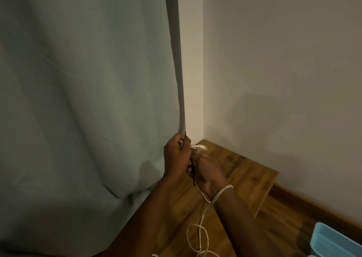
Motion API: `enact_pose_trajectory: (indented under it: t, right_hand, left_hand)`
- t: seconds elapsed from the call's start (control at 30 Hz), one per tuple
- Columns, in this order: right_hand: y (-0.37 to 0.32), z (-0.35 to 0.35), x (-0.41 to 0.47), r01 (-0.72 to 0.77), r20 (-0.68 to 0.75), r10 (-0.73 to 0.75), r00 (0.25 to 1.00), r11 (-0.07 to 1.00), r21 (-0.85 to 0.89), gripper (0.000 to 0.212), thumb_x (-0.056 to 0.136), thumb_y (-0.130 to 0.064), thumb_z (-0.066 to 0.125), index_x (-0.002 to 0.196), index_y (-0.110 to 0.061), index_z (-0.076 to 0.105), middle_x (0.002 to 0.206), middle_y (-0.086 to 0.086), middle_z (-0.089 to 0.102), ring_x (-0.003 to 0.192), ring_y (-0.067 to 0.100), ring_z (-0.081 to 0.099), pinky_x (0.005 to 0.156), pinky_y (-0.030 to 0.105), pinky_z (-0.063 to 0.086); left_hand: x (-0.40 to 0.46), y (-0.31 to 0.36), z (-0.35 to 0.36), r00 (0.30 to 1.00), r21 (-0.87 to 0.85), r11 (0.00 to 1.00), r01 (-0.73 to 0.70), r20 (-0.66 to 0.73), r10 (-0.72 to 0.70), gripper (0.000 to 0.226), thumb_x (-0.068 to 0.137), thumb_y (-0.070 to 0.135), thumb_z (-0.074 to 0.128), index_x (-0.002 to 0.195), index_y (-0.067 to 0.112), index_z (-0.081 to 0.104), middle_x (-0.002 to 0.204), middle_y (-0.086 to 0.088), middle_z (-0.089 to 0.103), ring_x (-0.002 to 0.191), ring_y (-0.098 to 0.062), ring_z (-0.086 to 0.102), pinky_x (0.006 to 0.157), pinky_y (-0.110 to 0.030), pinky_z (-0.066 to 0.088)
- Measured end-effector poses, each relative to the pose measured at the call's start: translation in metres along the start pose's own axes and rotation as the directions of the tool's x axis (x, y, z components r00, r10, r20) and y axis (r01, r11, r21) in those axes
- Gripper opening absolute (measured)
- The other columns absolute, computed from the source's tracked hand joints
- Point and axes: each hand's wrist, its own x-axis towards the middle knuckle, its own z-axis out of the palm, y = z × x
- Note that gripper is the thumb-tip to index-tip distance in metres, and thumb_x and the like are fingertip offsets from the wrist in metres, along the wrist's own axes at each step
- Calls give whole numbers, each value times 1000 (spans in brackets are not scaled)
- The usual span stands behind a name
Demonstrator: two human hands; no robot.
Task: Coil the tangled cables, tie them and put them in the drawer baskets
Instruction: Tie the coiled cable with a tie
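Observation:
A white cable (200,235) runs from my hands down to the wooden table, where it lies in loose loops. Part of it is wound round my right wrist. My left hand (175,156) grips the cable's white plug end (198,147), which sticks out beyond its fingers. My right hand (207,175) is curled just below and against the left, holding the cable and a thin dark strand that hangs beneath it. Both hands are raised above the table near the room corner.
A grey-green curtain (82,109) hangs on the left, brushing my left hand. The wooden table (244,180) ends at a corner near the wall. A light blue basket (337,241) stands at the bottom right. Wood skirting (313,207) runs along the wall.

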Motion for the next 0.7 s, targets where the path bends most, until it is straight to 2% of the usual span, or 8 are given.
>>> enact_pose_trajectory:
  t: [0.07,0.13,0.23,0.33,0.4,0.5,0.57,0.7]
  right_hand:
    - [-11,-17,-10,11,119,24,993,959,-283,9,96,-13,63,98,-7,70,75,7,67,58,13,59,54,25,50]
    - [-30,-46,-18,101,170,10,985,769,-631,10,94,-22,68,89,-13,71,75,7,69,62,17,61,61,30,52]
    - [-67,-84,-28,174,155,-85,984,625,-761,17,89,-22,73,78,-9,76,71,15,69,65,22,60,63,33,51]
    - [-86,-86,-31,260,141,-220,965,759,-596,16,85,-15,74,85,1,76,79,24,68,70,29,60,64,35,52]
    - [-84,-73,-28,289,77,-287,955,836,-466,18,80,-17,79,86,0,75,75,15,67,69,23,60,61,32,53]
    - [-73,-56,-17,190,12,-189,982,982,-17,17,71,-14,82,81,-11,69,75,3,63,69,15,57,58,24,50]
    - [-67,-52,-11,144,30,-155,987,962,230,16,75,-7,78,85,-14,67,80,2,66,71,14,62,57,20,54]
    - [-61,-49,-2,211,-4,-223,975,915,343,23,90,-7,68,111,-14,65,84,2,75,72,15,73,62,25,60]
  left_hand:
    - [6,-1,-7,998,34,999,1,-65,1,14,95,17,55,83,15,63,76,4,65,69,-9,63,55,-12,47]
    - [11,-4,-19,994,85,996,15,-107,-6,14,96,17,55,87,12,65,78,3,65,67,-6,59,54,-5,42]
    - [17,-13,-32,996,174,985,21,-94,-4,17,96,19,57,95,8,70,85,2,67,71,-6,58,53,-3,41]
    - [13,-17,-29,1000,211,977,-4,13,1,17,96,22,58,97,12,71,90,1,68,79,-9,61,59,-2,41]
    - [9,-16,-20,997,228,972,-49,70,33,14,94,23,60,96,14,71,95,0,68,83,-10,61,65,-3,39]
    - [1,-10,-8,990,224,970,-92,127,65,15,94,26,61,97,16,72,94,2,72,83,-11,65,68,-12,48]
    - [-1,-8,-4,990,231,968,-100,125,73,17,94,28,60,99,18,72,96,3,74,85,-12,68,72,-24,57]
    - [-3,-11,-5,993,220,972,-86,101,65,18,93,28,62,106,20,72,102,5,74,87,-13,69,76,-28,59]
